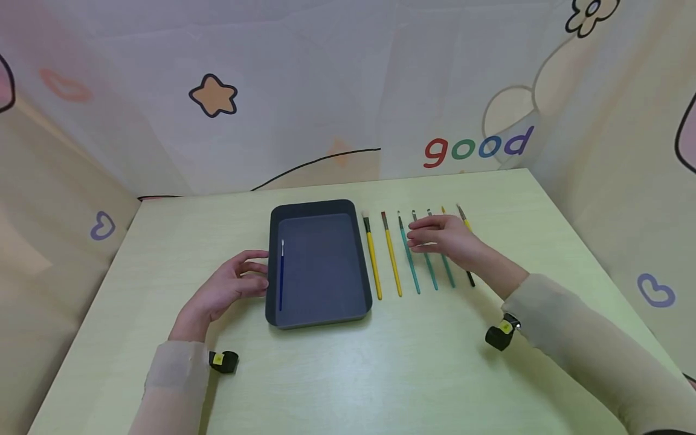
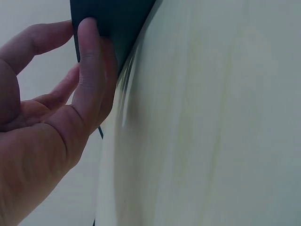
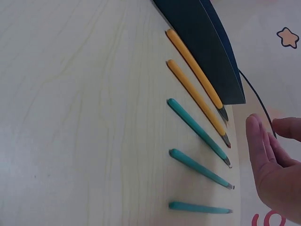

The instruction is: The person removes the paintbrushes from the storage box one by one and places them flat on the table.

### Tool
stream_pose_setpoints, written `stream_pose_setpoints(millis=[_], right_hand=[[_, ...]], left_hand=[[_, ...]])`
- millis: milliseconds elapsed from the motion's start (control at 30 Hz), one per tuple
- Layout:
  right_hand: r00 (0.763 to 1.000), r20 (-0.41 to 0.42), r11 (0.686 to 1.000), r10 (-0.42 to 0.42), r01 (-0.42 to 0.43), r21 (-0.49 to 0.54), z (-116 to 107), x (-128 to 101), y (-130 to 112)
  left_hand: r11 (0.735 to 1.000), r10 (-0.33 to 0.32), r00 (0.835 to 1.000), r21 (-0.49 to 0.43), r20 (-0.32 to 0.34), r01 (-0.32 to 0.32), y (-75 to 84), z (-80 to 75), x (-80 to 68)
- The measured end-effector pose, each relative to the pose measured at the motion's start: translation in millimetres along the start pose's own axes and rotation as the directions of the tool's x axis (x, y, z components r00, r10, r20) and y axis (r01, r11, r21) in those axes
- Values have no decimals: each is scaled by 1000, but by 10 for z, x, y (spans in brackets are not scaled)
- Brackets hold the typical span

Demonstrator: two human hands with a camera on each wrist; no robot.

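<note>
A dark grey tray [image 1: 328, 266] lies on the table, with a thin blue paintbrush [image 1: 281, 275] along its left side. My left hand [image 1: 228, 287] touches the outside of the tray's left wall with its fingers; the left wrist view shows these fingers against the wall. To the right of the tray, several paintbrushes lie in a row: two yellow ones, the nearer-to-tray one [image 1: 372, 257] having a broad tip, then teal ones [image 3: 197, 129] and others. Over the right part of this row hovers my right hand [image 1: 448, 238], holding nothing, its fingers extended and partly covering brushes beneath.
The pale wooden table [image 1: 326, 380] ends at a printed cloth backdrop [image 1: 304, 109] behind and at both sides. A dark-handled paintbrush [image 1: 470, 279] with a yellow upper part lies at the row's right end, partly behind my right hand.
</note>
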State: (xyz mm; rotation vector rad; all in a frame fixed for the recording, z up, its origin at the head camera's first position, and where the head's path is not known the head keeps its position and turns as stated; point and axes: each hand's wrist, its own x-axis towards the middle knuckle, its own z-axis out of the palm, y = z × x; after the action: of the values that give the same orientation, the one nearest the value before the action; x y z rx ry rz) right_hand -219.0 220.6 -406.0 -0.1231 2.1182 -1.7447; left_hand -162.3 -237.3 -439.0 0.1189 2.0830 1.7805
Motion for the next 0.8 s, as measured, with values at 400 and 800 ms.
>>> stream_pose_setpoints(millis=[400, 800], right_hand=[[998, 53, 995, -31, 26, 99, 293, 36, -78], [993, 106, 985, -45, 27, 170, 530, 57, -214]], left_hand=[[1000, -8, 1000, 10, 27, 8, 30, -1, -3], [1000, -16, 1000, 12, 25, 16, 25, -3, -4]])
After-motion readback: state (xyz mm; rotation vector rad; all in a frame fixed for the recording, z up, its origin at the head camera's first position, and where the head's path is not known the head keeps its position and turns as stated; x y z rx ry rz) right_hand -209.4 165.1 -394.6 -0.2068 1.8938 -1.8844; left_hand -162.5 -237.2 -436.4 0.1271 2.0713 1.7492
